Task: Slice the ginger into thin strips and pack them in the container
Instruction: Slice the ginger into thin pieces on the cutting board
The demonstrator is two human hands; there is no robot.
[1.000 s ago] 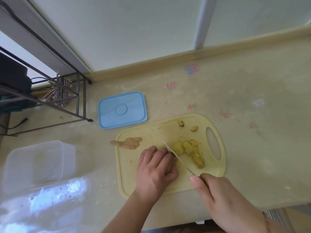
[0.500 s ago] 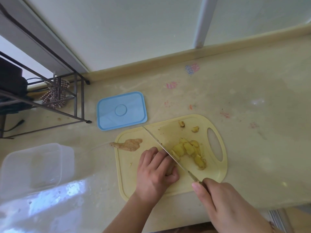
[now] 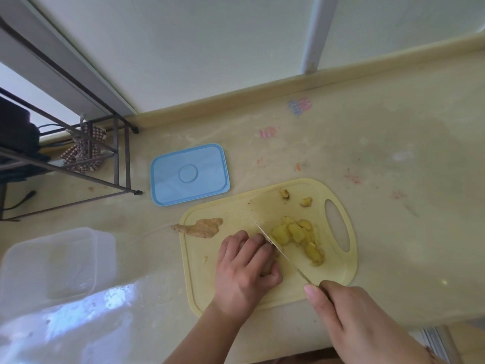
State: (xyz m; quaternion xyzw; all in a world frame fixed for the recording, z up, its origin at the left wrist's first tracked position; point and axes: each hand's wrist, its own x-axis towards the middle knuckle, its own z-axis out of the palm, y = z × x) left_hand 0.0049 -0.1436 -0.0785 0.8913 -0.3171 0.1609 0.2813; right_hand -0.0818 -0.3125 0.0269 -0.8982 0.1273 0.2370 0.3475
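Head view: two hands, left (image 3: 246, 269) gripping ginger, right (image 3: 349, 311) clutching one knife (image 3: 278, 248), one cutting board (image 3: 236, 292).

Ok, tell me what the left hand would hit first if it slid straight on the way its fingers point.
Probably the knife blade: the left hand has its fingers curled over a ginger piece, knuckles right beside the blade. Past it lie the cut ginger slices. Depth is unclear.
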